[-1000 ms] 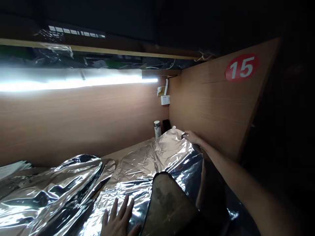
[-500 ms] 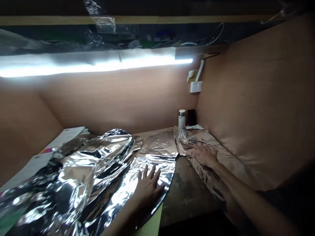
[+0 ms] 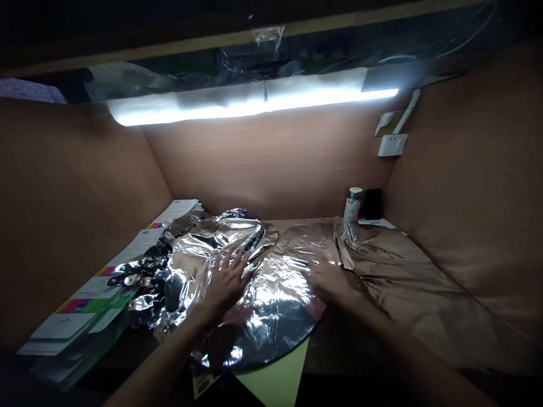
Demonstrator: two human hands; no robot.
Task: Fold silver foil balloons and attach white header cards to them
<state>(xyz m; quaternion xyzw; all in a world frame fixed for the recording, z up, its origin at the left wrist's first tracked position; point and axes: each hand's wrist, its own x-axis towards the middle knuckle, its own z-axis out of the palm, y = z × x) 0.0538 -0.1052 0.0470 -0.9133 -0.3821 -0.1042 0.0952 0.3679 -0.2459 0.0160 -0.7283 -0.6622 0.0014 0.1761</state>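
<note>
A flat, shiny silver foil piece with a rounded lower edge, looking like an uninflated foil balloon, lies in front of me. My left hand rests on the foil's left side, fingers spread, beside a crumpled heap of silver foil. My right hand is at the right edge of the rounded piece; motion blurs its fingers, so their grip is unclear. More foil spreads flat to the right. A pale yellow-green sheet pokes out under the rounded edge.
Stacks of printed packets line the left side. A bottle with a silver cap and a dark phone-like object stand at the back right. Brown panels enclose the table, with a white socket and a lit tube above.
My view has swung left, showing more packets. My right hand has moved left from the right-hand foil to the rounded piece. My left hand now lies nearer the crumpled heap.
</note>
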